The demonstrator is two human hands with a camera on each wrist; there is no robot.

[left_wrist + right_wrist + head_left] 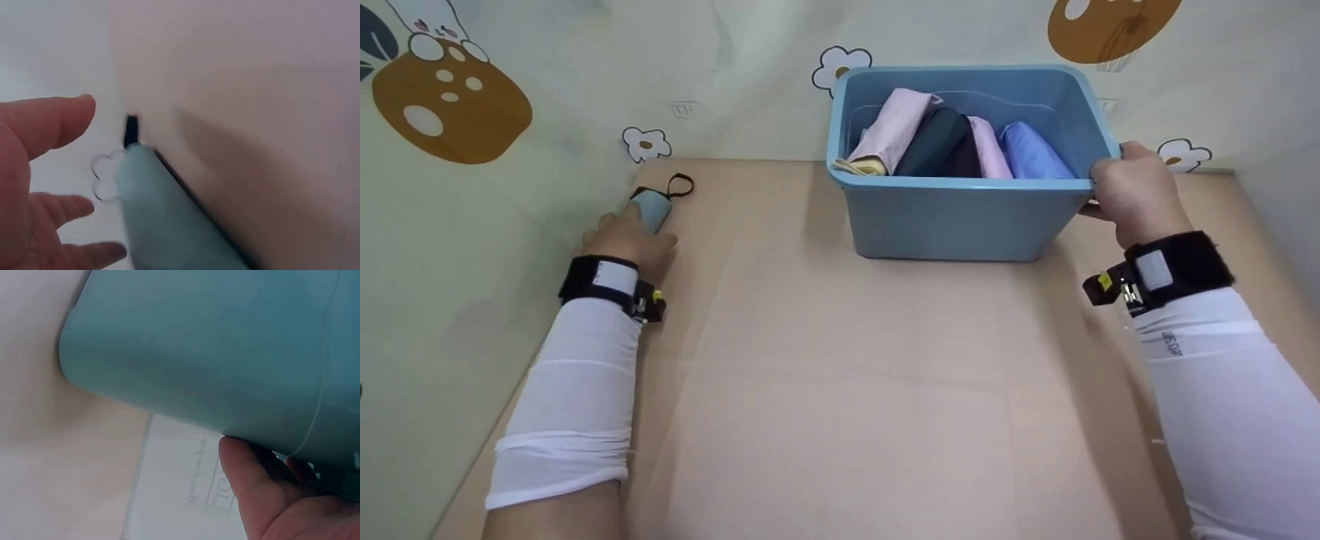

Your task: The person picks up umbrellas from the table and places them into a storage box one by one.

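Note:
A blue plastic storage bin [945, 225] stands at the back right, with my right hand [1140, 191] gripping the handle at its right end. In the right wrist view, the thumb [242, 464] presses on the bin wall [197, 354] while the other fingers are mostly hidden behind the handle. At the back left, my left hand [630, 240] is at a small teal object [652, 208] with a black loop strap [682, 184]. The left wrist view shows the spread fingers [73, 211] beside this teal object [163, 208], not curled round it.
Inside the bin are several rolled or folded cloth-like items, including a pale pink one [896, 127], a dark green one [934, 142] and a blue one [1035, 154]. A patterned wall [750, 82] closes off the back and left of the tan surface [847, 375].

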